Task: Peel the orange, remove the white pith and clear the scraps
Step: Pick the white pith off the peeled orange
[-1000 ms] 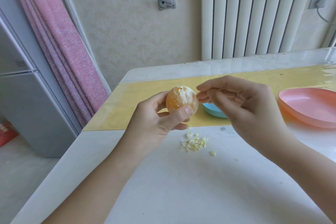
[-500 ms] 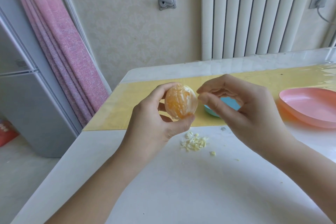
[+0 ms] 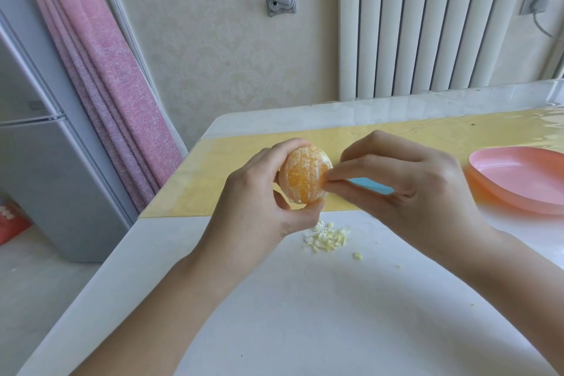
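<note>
Hovering over the table (image 3: pixel 305 320) — left hand (image 3: pixel 259 210) grips the orange (image 3: pixel 303 180), right hand (image 3: pixel 412 189) pinches its edge.

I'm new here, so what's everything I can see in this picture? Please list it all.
table: 1, white, foreground
mat: 1, yellow, across table
orange: 1, peeled orange, held above table
scraps: 1 pile, pale yellow, on table below orange
plate: 1, pink, table's right
dish: 1, blue, between orange and plate, mostly hidden
radiator: 1, white, back wall
crank: 1, grey, wall
socket: 1, white, upper right wall
curtain: 1, pink, left
fridge: 1, grey, far left
left hand: 1, holds orange
right hand: 1, pinches orange's side
</note>
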`<control>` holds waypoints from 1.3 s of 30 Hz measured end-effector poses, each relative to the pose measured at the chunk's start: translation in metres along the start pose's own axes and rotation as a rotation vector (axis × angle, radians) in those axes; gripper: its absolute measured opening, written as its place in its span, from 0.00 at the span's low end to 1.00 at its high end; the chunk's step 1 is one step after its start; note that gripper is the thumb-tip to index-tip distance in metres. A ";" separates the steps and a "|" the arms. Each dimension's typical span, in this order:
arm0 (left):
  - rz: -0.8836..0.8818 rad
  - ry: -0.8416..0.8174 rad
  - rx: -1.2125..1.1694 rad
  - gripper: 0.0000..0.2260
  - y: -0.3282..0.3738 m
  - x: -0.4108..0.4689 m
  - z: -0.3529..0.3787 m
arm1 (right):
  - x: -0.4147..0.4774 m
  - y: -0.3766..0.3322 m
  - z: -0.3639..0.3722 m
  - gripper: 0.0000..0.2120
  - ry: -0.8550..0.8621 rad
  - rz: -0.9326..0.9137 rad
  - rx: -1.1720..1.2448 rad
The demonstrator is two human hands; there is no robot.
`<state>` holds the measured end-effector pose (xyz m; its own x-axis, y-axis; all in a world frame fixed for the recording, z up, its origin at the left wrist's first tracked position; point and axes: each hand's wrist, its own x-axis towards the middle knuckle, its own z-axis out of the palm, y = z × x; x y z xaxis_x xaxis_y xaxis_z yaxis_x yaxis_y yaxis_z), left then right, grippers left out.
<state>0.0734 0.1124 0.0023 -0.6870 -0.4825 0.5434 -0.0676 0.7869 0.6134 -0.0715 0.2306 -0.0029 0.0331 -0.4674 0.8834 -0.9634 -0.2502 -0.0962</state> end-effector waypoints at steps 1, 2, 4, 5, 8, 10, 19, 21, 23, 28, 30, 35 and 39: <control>0.009 -0.003 0.016 0.26 0.000 0.000 0.000 | 0.000 0.000 0.000 0.03 -0.013 -0.006 -0.005; 0.015 -0.007 0.026 0.26 -0.001 0.000 0.000 | 0.000 0.000 0.000 0.03 -0.023 -0.012 -0.008; 0.024 -0.008 0.037 0.27 -0.002 0.000 0.000 | 0.000 0.001 0.000 0.04 -0.035 -0.018 -0.007; 0.026 -0.006 0.040 0.26 -0.002 -0.001 0.000 | 0.000 0.001 0.000 0.04 -0.036 -0.018 -0.007; 0.029 -0.001 0.048 0.26 -0.001 -0.001 0.000 | 0.000 0.000 0.001 0.03 -0.039 -0.015 -0.006; 0.032 0.000 0.053 0.27 -0.002 -0.001 0.000 | 0.000 0.000 0.001 0.03 -0.046 -0.011 0.002; -0.012 -0.015 -0.020 0.28 0.001 -0.003 0.002 | -0.001 -0.002 0.001 0.03 -0.020 -0.012 -0.027; -0.053 -0.032 -0.094 0.28 0.002 -0.004 0.003 | 0.000 -0.003 0.001 0.03 0.007 -0.024 -0.051; -0.101 -0.053 -0.187 0.28 0.002 -0.004 0.004 | 0.000 -0.004 0.000 0.04 0.053 -0.040 -0.095; -0.167 -0.086 -0.393 0.23 0.003 -0.002 0.006 | 0.002 -0.004 -0.002 0.05 0.109 -0.030 -0.096; -0.171 -0.087 -0.415 0.22 0.003 -0.001 0.005 | 0.001 -0.005 -0.002 0.04 0.093 0.042 0.004; -0.148 -0.026 -0.400 0.22 -0.001 0.002 0.000 | 0.003 -0.008 -0.004 0.10 0.045 0.242 0.281; -0.115 -0.022 -0.378 0.25 -0.001 0.001 -0.001 | 0.002 -0.008 -0.004 0.05 0.063 0.264 0.300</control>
<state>0.0737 0.1104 0.0028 -0.7061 -0.5473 0.4492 0.1238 0.5292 0.8394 -0.0651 0.2351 0.0020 -0.2299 -0.4985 0.8359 -0.8159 -0.3694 -0.4447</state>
